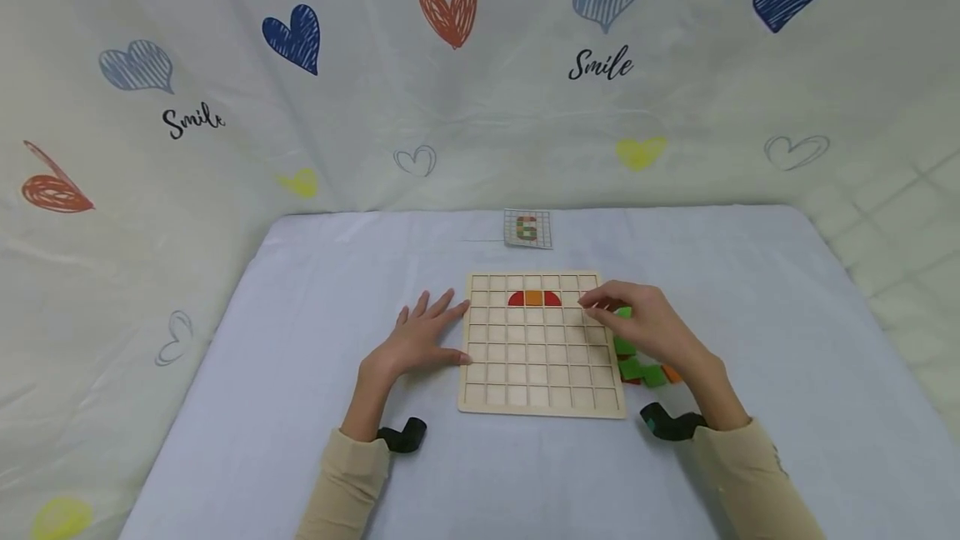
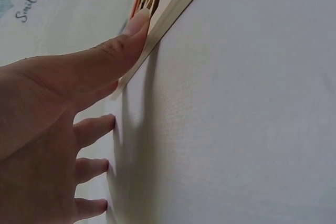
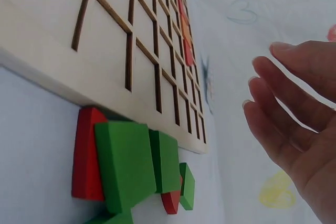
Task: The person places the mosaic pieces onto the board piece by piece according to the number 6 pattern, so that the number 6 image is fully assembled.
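Note:
A wooden grid board [image 1: 537,354] lies flat on the white-covered table. In its second row from the far side, an orange block [image 1: 533,298] sits between two red rounded blocks [image 1: 517,299]. My left hand [image 1: 420,338] rests at the board's left edge with fingers spread; its thumb touches the rim in the left wrist view. Over the right edge hovers my right hand [image 1: 637,319], fingers loosely bent; the right wrist view shows nothing between them. Below it, green blocks [image 3: 126,161] and red blocks [image 3: 88,153] lie beside the board, partly hidden by the hand in the head view.
Behind the board lies a small card [image 1: 528,229] printed with a grid and a coloured figure. An orange block [image 1: 672,374] lies at the near end of the loose pile. A white cloth backdrop [image 1: 510,98] with printed hearts rises behind the table.

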`<control>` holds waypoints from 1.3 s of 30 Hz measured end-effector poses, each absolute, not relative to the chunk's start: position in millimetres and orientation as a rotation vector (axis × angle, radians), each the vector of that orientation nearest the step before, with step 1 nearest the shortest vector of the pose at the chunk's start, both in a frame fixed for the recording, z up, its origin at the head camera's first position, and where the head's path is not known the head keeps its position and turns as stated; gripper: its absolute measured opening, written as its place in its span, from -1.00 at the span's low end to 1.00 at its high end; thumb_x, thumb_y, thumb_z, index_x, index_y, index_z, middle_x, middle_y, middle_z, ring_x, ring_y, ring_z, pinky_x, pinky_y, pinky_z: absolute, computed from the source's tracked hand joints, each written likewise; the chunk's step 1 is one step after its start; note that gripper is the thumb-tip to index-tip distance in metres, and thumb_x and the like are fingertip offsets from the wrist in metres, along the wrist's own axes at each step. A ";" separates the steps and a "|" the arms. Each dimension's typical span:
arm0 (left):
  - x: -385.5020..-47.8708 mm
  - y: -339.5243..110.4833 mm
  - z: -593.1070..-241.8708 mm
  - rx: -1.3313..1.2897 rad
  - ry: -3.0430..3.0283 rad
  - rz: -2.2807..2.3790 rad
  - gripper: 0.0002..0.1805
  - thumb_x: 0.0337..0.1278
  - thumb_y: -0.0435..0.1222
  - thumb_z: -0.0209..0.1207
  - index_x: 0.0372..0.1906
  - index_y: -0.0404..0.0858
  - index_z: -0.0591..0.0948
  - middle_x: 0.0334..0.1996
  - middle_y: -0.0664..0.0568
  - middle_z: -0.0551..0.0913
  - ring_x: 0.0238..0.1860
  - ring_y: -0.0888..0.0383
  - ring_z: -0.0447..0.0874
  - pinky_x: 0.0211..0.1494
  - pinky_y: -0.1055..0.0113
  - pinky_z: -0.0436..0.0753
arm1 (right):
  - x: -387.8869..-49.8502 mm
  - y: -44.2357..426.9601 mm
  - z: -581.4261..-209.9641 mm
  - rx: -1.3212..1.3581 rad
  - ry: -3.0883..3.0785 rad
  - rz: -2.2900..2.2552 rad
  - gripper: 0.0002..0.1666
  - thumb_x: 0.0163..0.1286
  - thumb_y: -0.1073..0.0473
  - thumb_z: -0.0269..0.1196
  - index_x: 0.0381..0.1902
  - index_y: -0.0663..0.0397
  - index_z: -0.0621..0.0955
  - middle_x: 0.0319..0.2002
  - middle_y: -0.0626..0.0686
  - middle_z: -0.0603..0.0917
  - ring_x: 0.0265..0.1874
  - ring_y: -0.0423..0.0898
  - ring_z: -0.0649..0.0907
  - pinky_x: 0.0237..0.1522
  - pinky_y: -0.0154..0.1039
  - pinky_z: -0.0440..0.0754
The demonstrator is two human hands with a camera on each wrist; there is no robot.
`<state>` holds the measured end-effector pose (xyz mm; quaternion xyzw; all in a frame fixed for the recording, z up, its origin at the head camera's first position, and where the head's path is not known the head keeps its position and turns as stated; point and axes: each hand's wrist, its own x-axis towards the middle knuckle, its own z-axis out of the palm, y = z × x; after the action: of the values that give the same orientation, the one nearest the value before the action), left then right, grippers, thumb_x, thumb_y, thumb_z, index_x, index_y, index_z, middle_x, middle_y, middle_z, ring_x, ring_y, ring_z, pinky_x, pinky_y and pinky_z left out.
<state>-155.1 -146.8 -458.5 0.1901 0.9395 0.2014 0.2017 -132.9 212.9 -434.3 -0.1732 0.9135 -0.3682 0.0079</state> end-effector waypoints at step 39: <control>-153.3 -147.7 -456.1 0.543 2.623 0.576 0.01 0.15 0.13 0.40 0.64 0.04 0.19 0.68 -0.03 -0.01 0.67 -0.29 -0.31 0.58 -0.41 -0.18 | -130.4 235.6 -433.5 -0.348 2.622 -0.721 -0.74 0.17 0.29 0.49 -0.17 0.17 0.69 -0.24 0.09 0.57 -0.26 -0.02 0.53 -0.19 -0.16 0.59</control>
<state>-153.3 -147.7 -456.1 0.1943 0.9381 0.2059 0.1994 -130.4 235.6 -433.5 -0.1244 0.9373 -0.2579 0.1987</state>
